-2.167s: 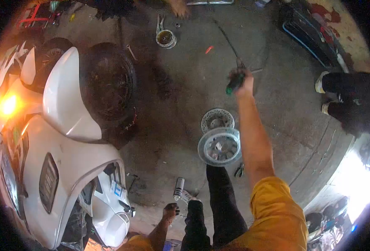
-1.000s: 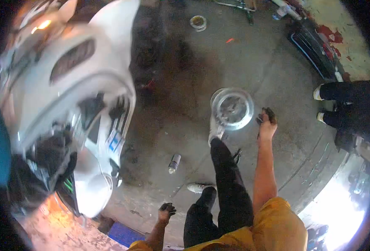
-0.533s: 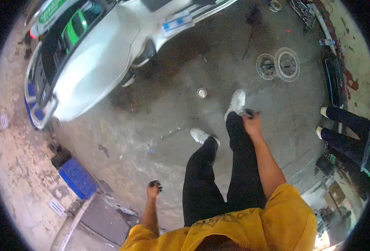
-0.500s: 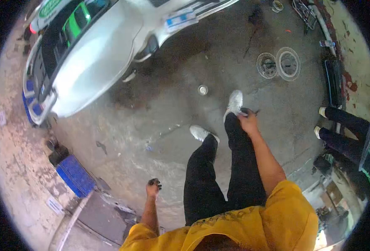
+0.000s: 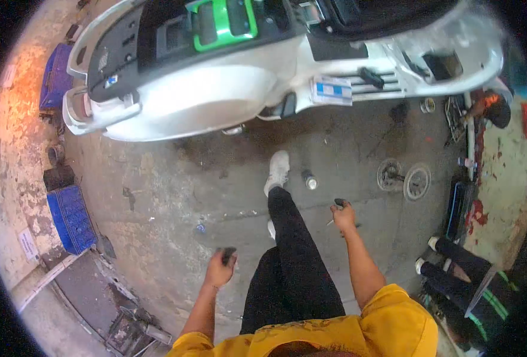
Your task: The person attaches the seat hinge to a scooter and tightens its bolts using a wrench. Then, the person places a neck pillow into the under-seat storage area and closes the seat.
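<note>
White scooter (image 5: 204, 98) along floor's (image 5: 168, 250) far edge | can (image 5: 310, 180) beside shoe (image 5: 279, 168) | left hand (image 5: 219, 272), right hand (image 5: 344, 218) curled, cannot tell if pinching

So the white scooter (image 5: 198, 101) that was parked over at 9 o'clock a couple seconds back now fills 10 to 1 o'clock. Right hand (image 5: 344, 217) was up around 2 on a green-handled tool, now it's down near 4. The spray can (image 5: 310, 181) went from the front shoe's (image 5: 278, 168) 9 o'clock side to its 4. Plus a crouching person (image 5: 497, 107) just popped into view around 2.
</note>
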`<state>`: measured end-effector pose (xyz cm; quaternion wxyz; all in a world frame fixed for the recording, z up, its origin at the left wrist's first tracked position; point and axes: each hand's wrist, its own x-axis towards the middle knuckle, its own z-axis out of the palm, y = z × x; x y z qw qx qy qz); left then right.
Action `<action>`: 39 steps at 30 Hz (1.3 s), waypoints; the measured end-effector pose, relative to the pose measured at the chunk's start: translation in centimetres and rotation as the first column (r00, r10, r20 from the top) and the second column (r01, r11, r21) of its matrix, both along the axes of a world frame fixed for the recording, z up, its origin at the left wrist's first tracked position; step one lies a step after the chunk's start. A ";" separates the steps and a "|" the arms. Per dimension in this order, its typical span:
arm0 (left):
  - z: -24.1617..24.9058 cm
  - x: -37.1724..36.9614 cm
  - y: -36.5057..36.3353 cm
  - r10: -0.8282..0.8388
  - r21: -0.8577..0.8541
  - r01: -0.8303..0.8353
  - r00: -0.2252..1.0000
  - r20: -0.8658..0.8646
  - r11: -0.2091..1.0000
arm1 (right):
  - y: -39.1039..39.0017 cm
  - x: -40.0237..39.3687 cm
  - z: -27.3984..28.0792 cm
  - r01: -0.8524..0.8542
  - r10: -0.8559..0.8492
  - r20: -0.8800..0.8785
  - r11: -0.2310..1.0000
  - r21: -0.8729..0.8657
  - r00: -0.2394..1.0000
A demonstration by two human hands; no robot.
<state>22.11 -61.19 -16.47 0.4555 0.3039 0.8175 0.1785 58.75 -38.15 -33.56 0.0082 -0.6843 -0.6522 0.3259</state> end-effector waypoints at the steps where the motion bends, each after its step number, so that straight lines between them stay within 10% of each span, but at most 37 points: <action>1: 2.7 -1.6 5.7 -0.093 0.073 0.095 0.995 -0.028 0.993 | 1.9 -1.0 0.4 0.118 -0.123 -0.048 0.989 -0.090 0.991; 9: 13.2 -12.4 37.1 -0.136 0.645 0.333 0.932 -0.336 0.688 | 20.4 -13.5 8.6 0.315 -0.347 -0.361 0.938 -0.147 0.865; 14: 14.6 -16.9 48.7 -0.031 0.600 0.346 0.881 -0.472 0.721 | 27.1 -17.8 16.2 0.316 -0.261 -0.381 0.945 0.090 0.887; 16: 12.0 -17.8 50.9 0.138 0.576 0.384 0.735 -0.664 0.722 | 28.4 -19.3 20.0 0.380 -0.291 -0.437 0.916 0.129 0.851; 20: 11.5 -18.3 51.1 -0.107 0.434 0.474 0.760 -0.642 0.766 | 28.7 -19.7 25.9 0.542 -0.370 -0.563 0.823 0.171 0.739; 23: 12.2 -18.4 50.0 0.009 0.571 0.377 0.829 -0.559 0.729 | 27.3 -18.0 27.9 0.526 -0.385 -0.460 0.819 0.230 0.800; 27: 11.9 -18.7 47.9 -0.022 0.635 0.439 0.833 -0.553 0.636 | 26.3 -17.3 25.9 0.393 -0.397 -0.117 0.918 -0.060 0.910; 31: 11.6 -18.2 48.3 -0.049 0.639 0.430 0.851 -0.523 0.637 | 26.9 -15.3 20.3 0.520 -0.511 -0.108 0.849 0.092 0.853; 33: 12.2 -17.7 48.7 -0.072 0.609 0.464 0.829 -0.555 0.644 | 26.7 -15.3 23.4 0.867 -0.752 -0.567 0.483 -0.126 0.336; 34: 12.8 -17.6 48.6 -0.093 0.566 0.489 0.805 -0.586 0.664 | 25.7 -14.6 25.1 0.877 -0.752 -0.575 0.465 -0.117 0.322; 36: 13.2 -17.3 48.9 -0.108 0.573 0.503 0.804 -0.585 0.647 | 24.5 -12.4 29.7 0.656 -0.597 -0.296 0.737 0.165 0.746; 39: 13.1 -17.5 48.2 -0.149 0.554 0.490 0.824 -0.547 0.673 | 24.3 -15.4 47.1 0.455 -0.478 -0.096 0.869 -0.193 0.873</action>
